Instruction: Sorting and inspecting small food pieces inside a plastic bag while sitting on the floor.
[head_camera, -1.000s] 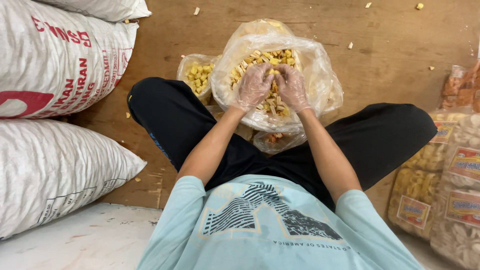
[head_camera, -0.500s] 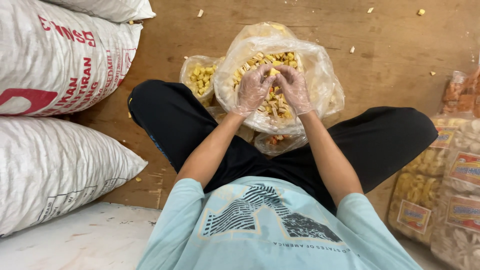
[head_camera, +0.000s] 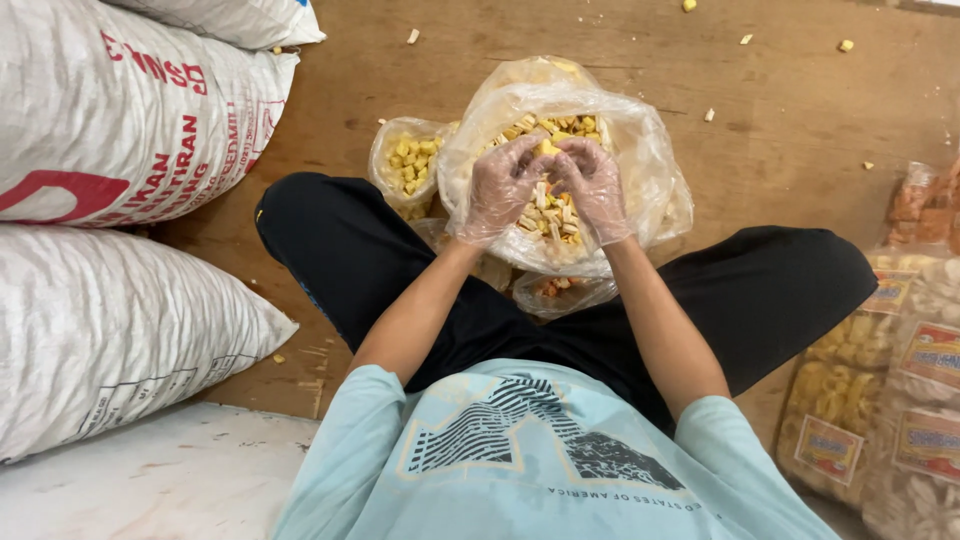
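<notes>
I sit cross-legged on a wooden floor with a large clear plastic bag (head_camera: 650, 170) of yellow and orange snack pieces (head_camera: 545, 210) between my legs. Both hands wear thin clear plastic gloves. My left hand (head_camera: 500, 185) and my right hand (head_camera: 595, 180) are cupped together over the bag's mouth, holding a clump of snack pieces at the fingertips. A smaller clear bag (head_camera: 405, 160) of yellow pieces stands just left of the big one.
Two big white woven sacks (head_camera: 120, 110) (head_camera: 110, 340) lie stacked at my left. Packed snack bags with labels (head_camera: 890, 400) pile up at my right. Loose crumbs (head_camera: 710, 115) dot the wooden floor beyond the bag. A third small bag (head_camera: 560, 292) lies under the big one.
My hands have lifted slightly and closed together over the bag, gathering pieces at the fingertips. The view has shifted a little.
</notes>
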